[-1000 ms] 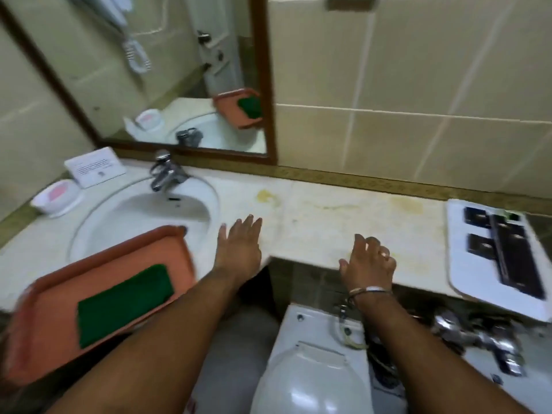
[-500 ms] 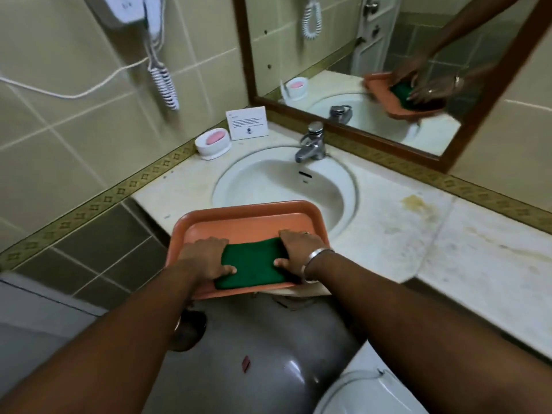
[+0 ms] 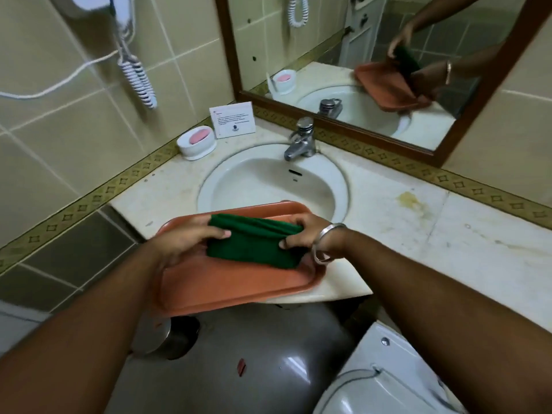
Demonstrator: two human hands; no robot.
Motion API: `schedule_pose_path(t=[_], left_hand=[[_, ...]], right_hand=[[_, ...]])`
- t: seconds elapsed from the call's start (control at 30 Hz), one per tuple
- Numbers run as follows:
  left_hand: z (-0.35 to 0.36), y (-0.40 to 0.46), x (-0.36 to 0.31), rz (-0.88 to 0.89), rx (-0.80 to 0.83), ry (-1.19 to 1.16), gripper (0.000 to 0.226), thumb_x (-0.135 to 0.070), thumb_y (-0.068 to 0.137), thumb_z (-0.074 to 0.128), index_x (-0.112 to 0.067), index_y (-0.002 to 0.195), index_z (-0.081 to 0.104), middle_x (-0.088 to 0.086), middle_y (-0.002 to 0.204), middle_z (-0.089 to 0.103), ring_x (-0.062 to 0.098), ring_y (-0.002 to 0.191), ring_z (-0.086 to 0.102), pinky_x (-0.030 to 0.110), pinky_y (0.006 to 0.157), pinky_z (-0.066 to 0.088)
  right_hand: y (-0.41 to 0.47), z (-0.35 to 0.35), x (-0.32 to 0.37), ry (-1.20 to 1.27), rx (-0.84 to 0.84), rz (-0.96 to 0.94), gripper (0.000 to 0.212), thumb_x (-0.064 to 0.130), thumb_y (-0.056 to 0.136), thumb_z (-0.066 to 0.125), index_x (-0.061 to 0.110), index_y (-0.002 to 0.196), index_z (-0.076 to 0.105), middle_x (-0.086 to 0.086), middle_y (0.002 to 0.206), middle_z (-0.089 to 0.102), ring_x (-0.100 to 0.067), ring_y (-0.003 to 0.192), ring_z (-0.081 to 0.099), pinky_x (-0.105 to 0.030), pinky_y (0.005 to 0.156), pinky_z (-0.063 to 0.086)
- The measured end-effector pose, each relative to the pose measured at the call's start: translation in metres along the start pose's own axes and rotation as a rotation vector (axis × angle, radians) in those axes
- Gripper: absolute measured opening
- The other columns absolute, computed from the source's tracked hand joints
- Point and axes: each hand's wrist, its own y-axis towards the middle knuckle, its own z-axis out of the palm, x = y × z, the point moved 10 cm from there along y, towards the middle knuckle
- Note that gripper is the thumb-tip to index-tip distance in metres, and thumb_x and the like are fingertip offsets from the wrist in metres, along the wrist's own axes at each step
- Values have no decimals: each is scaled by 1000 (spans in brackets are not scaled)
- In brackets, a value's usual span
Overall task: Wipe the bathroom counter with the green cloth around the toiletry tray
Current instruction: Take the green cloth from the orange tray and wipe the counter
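Since half a second ago, my hands had raised the cloth (image 3: 254,243) off the tray (image 3: 239,285). My left hand (image 3: 185,243) and right hand (image 3: 304,234) each kept a grip clamped on one end, above the tabletop (image 3: 418,234).

Folded dark green cloth (image 3: 252,245), slightly bunched, above orange tray (image 3: 227,282) at counter (image 3: 418,234) edge

Beige tiled walls (image 3: 74,138), wood-framed mirror (image 3: 352,55), glossy grey floor (image 3: 254,354), white toilet (image 3: 397,380)

Head cam, looks fwd and down, close over counter (image 3: 448,234) front edge; single view.
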Motion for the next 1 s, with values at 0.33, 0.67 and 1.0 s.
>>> schedule_pose_path(t=[0.33, 0.67, 1.0], left_hand=[[286, 108, -10, -84, 21, -2, 15, -25, 92, 66, -13, 100, 68, 10, 101, 73, 22, 89, 71, 37, 59, 60], [418, 127, -61, 635, -79, 986, 54, -36, 94, 57, -15, 142, 46, 8, 146, 50, 27, 132, 47, 38, 108, 38], [345, 202, -46, 551, -242, 1421, 96, -71, 90, 22, 1, 153, 15, 24, 161, 14, 37, 149, 14, 50, 120, 16]], right_hand=[[-204, -158, -187, 919, -770, 215, 13, -7, 87, 57, 1, 95, 62, -16, 80, 71, -26, 66, 70, -32, 57, 57], [-401, -265, -324, 811, -1408, 429, 24, 2, 91, 58, -2, 114, 56, -22, 109, 65, -26, 70, 64, -28, 60, 56], [-317, -308, -308, -635, -754, 666, 74, 49, 94, 36, 13, 152, 6, -14, 160, 7, -29, 146, 11, -44, 116, 18]])
